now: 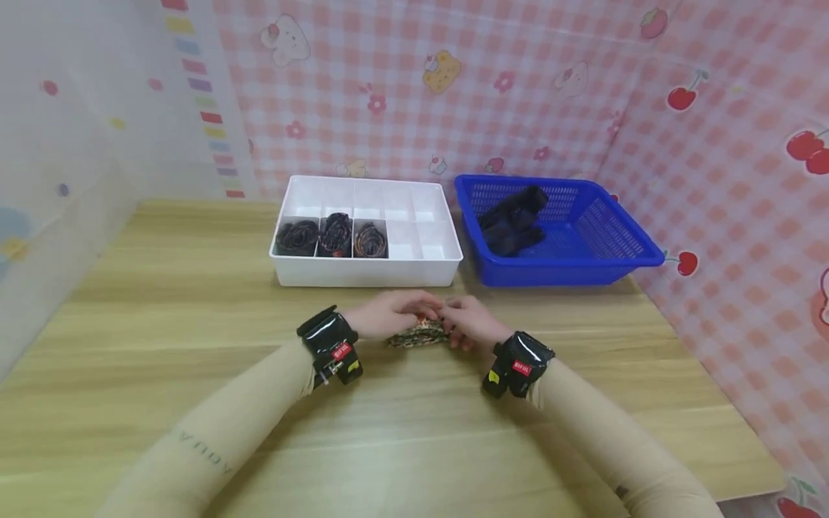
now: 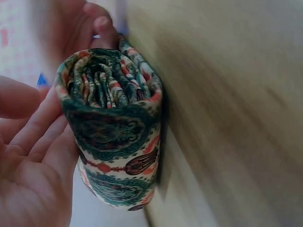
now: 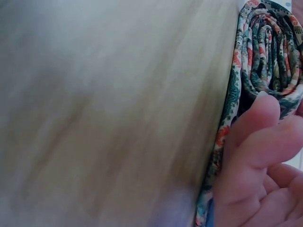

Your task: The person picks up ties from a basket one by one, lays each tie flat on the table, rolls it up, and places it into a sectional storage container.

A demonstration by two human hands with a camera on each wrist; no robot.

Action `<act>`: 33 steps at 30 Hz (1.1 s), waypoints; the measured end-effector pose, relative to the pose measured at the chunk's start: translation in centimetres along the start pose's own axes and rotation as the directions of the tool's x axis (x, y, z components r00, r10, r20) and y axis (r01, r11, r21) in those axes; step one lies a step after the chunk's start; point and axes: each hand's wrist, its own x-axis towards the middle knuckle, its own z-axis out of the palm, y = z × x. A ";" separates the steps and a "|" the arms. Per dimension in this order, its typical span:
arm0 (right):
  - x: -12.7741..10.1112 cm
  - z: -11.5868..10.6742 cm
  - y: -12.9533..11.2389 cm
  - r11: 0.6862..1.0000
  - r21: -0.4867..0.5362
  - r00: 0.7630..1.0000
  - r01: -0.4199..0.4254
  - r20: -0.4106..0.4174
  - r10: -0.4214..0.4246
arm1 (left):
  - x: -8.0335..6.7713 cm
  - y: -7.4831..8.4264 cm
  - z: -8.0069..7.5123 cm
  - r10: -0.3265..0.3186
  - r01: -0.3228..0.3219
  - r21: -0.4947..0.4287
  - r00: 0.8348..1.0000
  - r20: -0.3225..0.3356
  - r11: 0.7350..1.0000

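Left hand [image 1: 391, 314], fingers fairly straight, and right hand [image 1: 476, 320], fingers bent, pinch unclear, touch a green-cream-red patterned cloth roll [image 2: 113, 146], coiled with its end loose.

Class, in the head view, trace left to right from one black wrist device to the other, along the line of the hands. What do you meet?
Left wrist device → left hand → patterned roll → right hand → right wrist device.

From my head, one camera looks forward and down across the worktop [image 1: 414, 446]. Much closer in, my left wrist camera [image 1: 330, 344] and right wrist camera [image 1: 523, 360] face the patterned roll [image 2: 116, 142], both views tipped sideways; all three share that roll.
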 end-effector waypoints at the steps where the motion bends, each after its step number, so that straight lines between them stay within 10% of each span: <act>1: 0.0 0.0 0.0 1.000 -0.006 1.000 -0.006 -0.002 0.006 | 0.1 -0.3 -0.2 0.009 -0.009 -0.003 1.000 -0.018 1.000; 8: -0.4 1.0 -0.3 0.996 -0.070 0.999 0.048 0.012 -0.048 | -1.5 -0.5 -1.6 -0.059 0.118 0.313 0.979 -0.193 0.942; 17: -0.9 2.9 -1.3 0.979 -0.163 0.993 0.119 0.007 -0.119 | -2.5 0.3 -2.1 -0.355 0.355 0.314 0.933 -0.059 0.881; 33: 0.8 3.7 -2.1 0.948 -0.224 0.963 0.228 -0.093 -0.253 | -5.4 1.4 -1.7 -0.262 0.308 0.479 0.951 -0.163 0.822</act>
